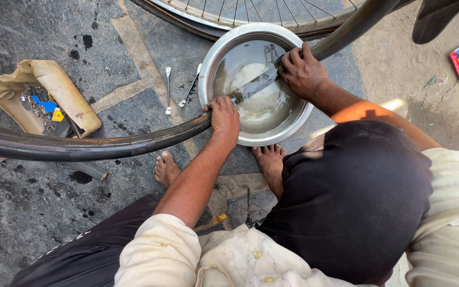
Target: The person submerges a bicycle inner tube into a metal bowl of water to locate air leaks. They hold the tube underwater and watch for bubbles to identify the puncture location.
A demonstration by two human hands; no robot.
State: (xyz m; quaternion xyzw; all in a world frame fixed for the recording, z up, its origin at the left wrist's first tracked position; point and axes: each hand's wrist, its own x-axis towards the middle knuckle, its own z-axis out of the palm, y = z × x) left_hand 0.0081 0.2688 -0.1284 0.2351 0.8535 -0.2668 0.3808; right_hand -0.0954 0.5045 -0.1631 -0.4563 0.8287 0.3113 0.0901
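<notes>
Left hand (224, 116) clenched on the black inner tube (91, 146), at the near rim of the water basin (293, 125). Right hand (301, 72) grips the tube beyond, pressing a section underwater. Leak check appears underway; feeding along the next section calls for steady grip.

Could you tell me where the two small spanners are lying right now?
In the head view, the spanners lie on the stone ground just left of the water basin, beyond the inner tube.

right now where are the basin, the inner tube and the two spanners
basin (293, 125): head view, bare right rim.
inner tube (81, 148): head view, black stretch left of the left hand.
spanners (168, 90): head view, shaft of the left one, on the paving beside the basin.
</notes>
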